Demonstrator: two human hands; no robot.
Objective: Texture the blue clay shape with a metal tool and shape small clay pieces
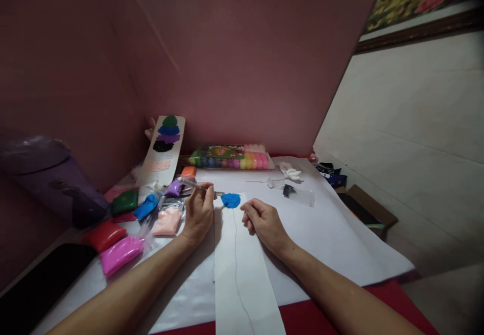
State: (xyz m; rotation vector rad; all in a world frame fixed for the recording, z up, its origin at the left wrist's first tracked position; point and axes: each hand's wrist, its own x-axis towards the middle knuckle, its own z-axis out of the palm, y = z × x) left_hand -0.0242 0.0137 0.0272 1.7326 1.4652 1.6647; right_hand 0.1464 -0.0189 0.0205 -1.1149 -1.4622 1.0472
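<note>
My left hand (pixel 198 213) is closed around a thin tool (pixel 192 183), its metal tip pointing right toward a flat blue clay patch (pixel 230 200). The blue clay sits at the far end of a long white card strip (pixel 240 269) with a pencil line down its middle. My right hand (pixel 262 219) rests on the strip's right edge just right of the clay, fingers curled under, nothing visible in them.
Bags of coloured clay (pixel 121 252) lie at the left: pink, red, green, blue, peach, purple. A card with stacked clay shapes (pixel 164 148) leans on the wall. A clay pack (pixel 230 157) sits at the back. White clay (pixel 290 172), plastic wrappers (pixel 300 195), a cardboard box (pixel 368 211) at right.
</note>
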